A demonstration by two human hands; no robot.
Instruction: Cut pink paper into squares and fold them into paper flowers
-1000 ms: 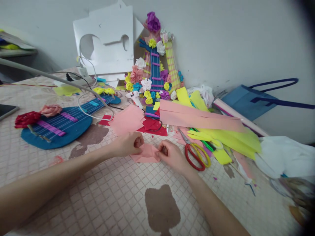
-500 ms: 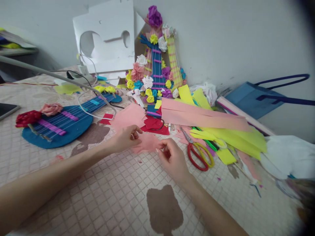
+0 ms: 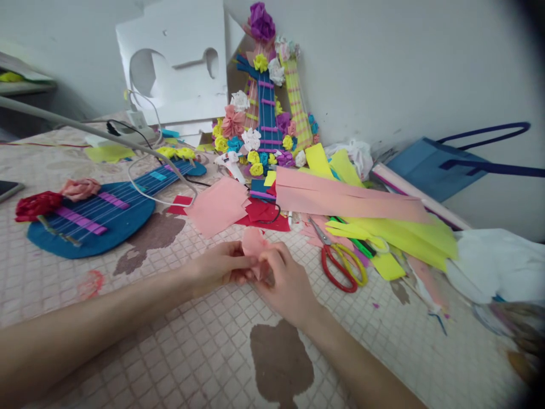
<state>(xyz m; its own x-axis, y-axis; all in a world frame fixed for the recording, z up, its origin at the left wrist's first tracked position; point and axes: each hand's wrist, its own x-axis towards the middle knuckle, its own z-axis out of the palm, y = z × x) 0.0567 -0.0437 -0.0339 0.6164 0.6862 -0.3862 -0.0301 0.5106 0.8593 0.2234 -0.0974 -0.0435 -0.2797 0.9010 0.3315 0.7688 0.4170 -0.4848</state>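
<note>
A small piece of pink crepe paper (image 3: 252,242), gathered and bent, stands up between my hands over the table. My left hand (image 3: 223,262) pinches its lower left side between thumb and fingers. From the right, my right hand (image 3: 284,278) closes its fingertips on the same paper, and the two hands nearly touch. Just beyond them lies a stack of pink paper squares (image 3: 217,207). Scissors (image 3: 340,264) with one red and one yellow handle lie to the right of my right hand.
A blue paper guitar (image 3: 93,221) with flowers lies at left under a white cable. Behind stand flower-covered guitars (image 3: 268,108) and a white cut-out board (image 3: 179,68). A glue gun (image 3: 230,165), pink strips (image 3: 340,199), yellow paper (image 3: 409,241) and a blue bag (image 3: 434,170) sit farther back.
The pink paper was spread flatter between my hands; now it is gathered and upright. Both hands have come together, the left moving right and down.
</note>
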